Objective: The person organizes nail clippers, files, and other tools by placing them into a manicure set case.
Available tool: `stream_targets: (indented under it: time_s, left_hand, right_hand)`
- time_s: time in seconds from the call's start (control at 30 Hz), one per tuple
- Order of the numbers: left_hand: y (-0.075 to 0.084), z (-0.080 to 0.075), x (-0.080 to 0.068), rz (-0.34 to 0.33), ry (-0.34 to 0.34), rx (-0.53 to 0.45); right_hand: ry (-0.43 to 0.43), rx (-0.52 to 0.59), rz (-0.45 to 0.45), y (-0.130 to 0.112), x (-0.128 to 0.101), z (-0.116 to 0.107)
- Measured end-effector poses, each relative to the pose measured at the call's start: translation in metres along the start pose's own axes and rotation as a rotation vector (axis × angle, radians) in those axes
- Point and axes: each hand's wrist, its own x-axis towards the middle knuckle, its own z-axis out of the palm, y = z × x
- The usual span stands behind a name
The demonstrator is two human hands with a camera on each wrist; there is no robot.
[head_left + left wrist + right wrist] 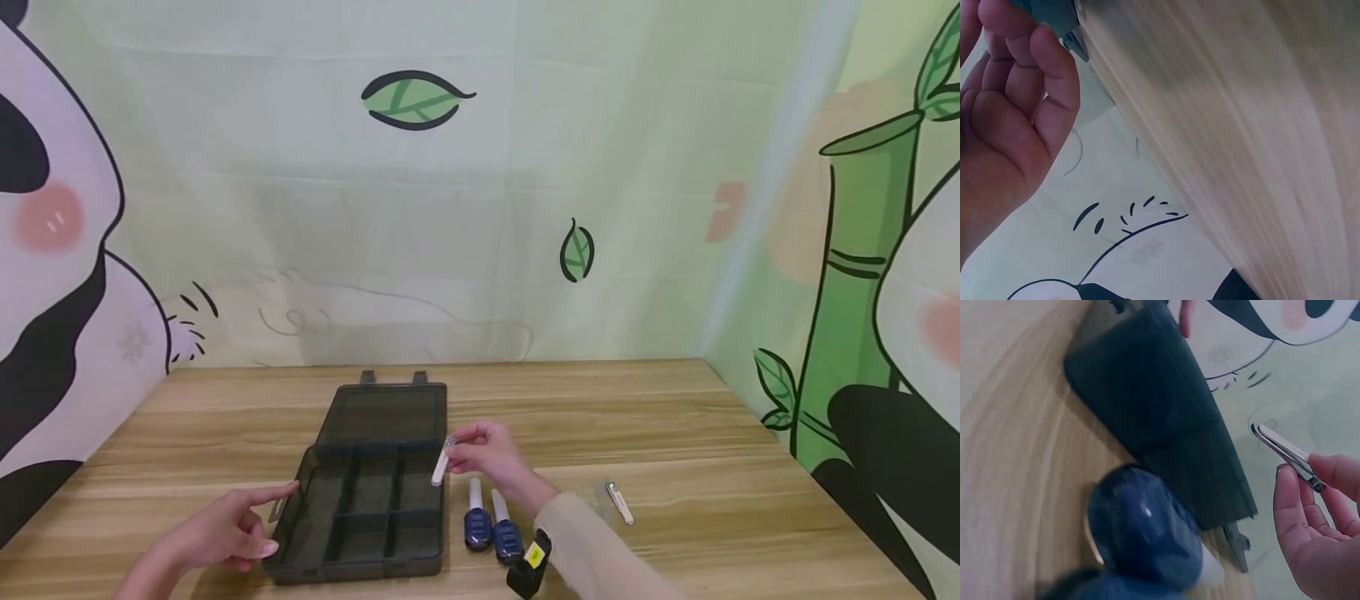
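Observation:
A dark translucent compartment box point(352, 567) lies on the table with its lid folded back. My right hand point(491, 458) pinches a nail clipper point(441, 467) with a pale lever over the box's right side. In the right wrist view the nail clipper point(1288, 456) points away from the thumb and fingertips, its metal end between them. At the box's left wall is my left hand point(225, 525), index finger stretched to the rim and the other fingers loosely bent. The left wrist view shows this hand point(1016, 106) beside a corner of the box point(1057, 15).
Two dark blue bottles with white caps, one point(477, 529) beside the other point(507, 540), stand right of the box. Farther right lies a second nail clipper point(619, 503). A printed cloth backdrop point(465, 208) rises behind the wooden table point(712, 533).

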Motion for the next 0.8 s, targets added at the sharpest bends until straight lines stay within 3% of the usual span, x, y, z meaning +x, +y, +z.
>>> stream_targets:
  time_s: [0.3,0.57,0.8]
  left_hand:
    - [-0.002,-0.001,0.000,0.000,-0.003,0.003]
    - [-0.001,0.000,0.001,0.009,-0.001,0.016]
    - [-0.002,0.000,0.000,0.016,0.004,0.031]
  right_hand:
    - [0.046,-0.237,-0.037,0.005,0.002,0.020]
    - [-0.008,-0.259,-0.073,0.017,0.005,0.026]
    - [-0.056,-0.405,-0.141,0.016,0.002,0.032]
